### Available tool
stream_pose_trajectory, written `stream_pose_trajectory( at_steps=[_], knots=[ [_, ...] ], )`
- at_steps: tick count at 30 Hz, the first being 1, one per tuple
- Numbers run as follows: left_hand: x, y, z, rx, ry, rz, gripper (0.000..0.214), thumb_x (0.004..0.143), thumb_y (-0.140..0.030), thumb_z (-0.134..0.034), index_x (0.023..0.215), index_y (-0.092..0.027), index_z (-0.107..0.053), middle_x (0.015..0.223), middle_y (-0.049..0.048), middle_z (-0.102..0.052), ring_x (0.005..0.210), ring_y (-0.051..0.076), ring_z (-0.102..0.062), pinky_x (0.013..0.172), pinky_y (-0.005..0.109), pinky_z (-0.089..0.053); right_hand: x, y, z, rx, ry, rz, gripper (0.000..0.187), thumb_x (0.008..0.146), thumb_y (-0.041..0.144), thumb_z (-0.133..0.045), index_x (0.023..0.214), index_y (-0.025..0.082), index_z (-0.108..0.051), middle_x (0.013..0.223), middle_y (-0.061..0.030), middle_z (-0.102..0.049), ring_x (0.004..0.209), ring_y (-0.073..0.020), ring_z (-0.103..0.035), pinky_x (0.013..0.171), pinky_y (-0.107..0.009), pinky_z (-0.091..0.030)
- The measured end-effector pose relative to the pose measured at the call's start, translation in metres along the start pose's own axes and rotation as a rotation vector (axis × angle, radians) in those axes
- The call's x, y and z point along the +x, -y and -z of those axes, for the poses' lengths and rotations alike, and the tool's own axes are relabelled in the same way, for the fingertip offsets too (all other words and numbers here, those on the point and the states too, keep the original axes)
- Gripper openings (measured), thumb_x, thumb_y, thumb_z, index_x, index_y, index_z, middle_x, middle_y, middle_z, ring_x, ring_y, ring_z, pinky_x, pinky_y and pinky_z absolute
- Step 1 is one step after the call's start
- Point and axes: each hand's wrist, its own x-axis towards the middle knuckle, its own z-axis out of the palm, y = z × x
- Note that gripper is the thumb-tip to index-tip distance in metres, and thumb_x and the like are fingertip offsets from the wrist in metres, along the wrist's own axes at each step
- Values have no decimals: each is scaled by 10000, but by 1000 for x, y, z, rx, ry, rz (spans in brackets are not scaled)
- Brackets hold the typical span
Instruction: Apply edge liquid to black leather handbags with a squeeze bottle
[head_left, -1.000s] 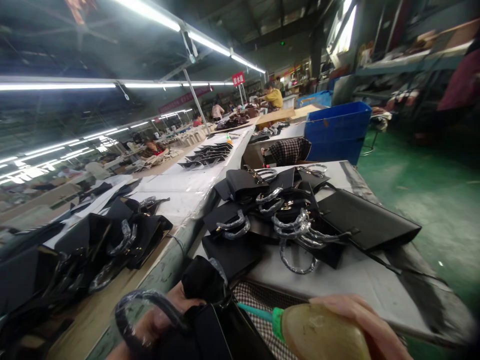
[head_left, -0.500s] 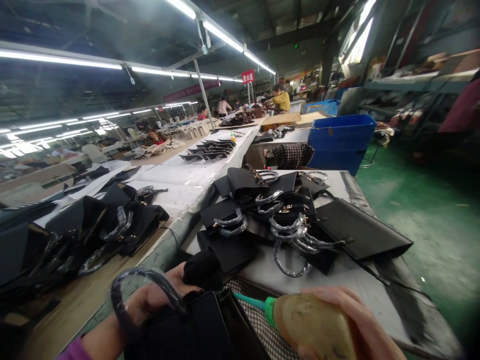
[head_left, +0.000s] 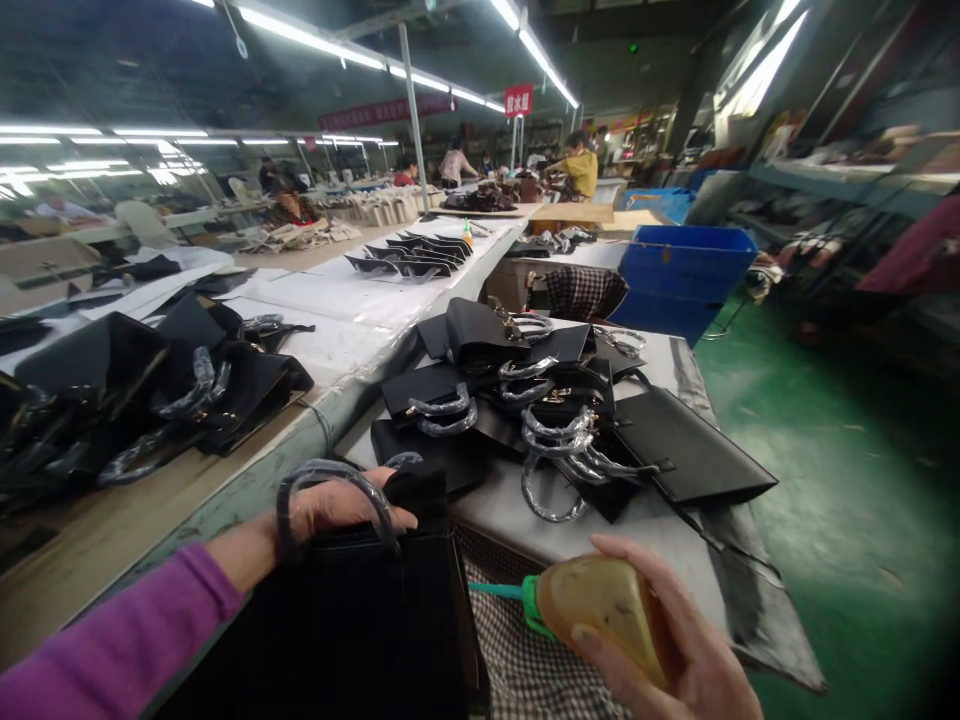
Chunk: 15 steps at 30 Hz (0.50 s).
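Note:
My left hand (head_left: 341, 505) reaches through the plastic-wrapped handle of a black handbag (head_left: 367, 610). Its fingers are closed on black material at the bag's top edge, with the fingertips partly hidden. In my right hand (head_left: 701, 650) lies a squeeze bottle (head_left: 611, 605) of amber liquid with a green cap and a thin teal nozzle (head_left: 495, 590). The nozzle points left at the bag's side edge; whether its tip touches cannot be made out. Below the bottle, checked cloth (head_left: 517, 650) covers my lap area.
Several black handbags (head_left: 480, 335) with wrapped handles are heaped on the table (head_left: 667, 560) ahead. More bags (head_left: 97, 370) lie on the left bench. A blue bin (head_left: 679, 285) stands beyond the table, and people work farther back, one in a yellow top (head_left: 579, 172).
The view has shifted. The handbag, still in my left hand, now stands more upright, and the bottle in my right hand is tipped with its nozzle lower against the bag's side.

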Motion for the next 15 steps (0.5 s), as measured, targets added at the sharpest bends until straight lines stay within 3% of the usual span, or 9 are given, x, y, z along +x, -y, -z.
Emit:
stream_pose_trajectory(
  at_steps=[2, 7, 15],
  knots=[
    [5, 6, 2, 36, -3, 15, 393, 682, -318, -917, 1009, -140, -792, 873, 12, -797, 784, 199, -679, 720, 275, -546, 5, -9, -7, -29, 20, 72, 423, 961, 488, -707, 1349, 372, -585, 1312, -24, -666, 1119, -268, -700, 1033, -409, -589],
    [3, 5, 1, 34, -15, 26, 363, 695, -339, -881, 995, -163, -776, 902, 3, -773, 803, 191, -662, 733, 286, -526, 22, -19, -27, -82, 32, 277, 472, 967, 387, -732, 1389, 309, -536, 1260, -72, -650, 1151, -282, -670, 984, -417, -610],
    [-9, -8, -4, 52, -24, 42, 296, 676, -375, -851, 878, -179, -759, 842, 2, -727, 865, 237, -657, 776, 308, -506, 33, -12, -40, -79, 22, 326, 445, 976, 372, -723, 1370, 276, -540, 1219, -84, -656, 1092, -275, -668, 946, -440, -612]
  ],
)
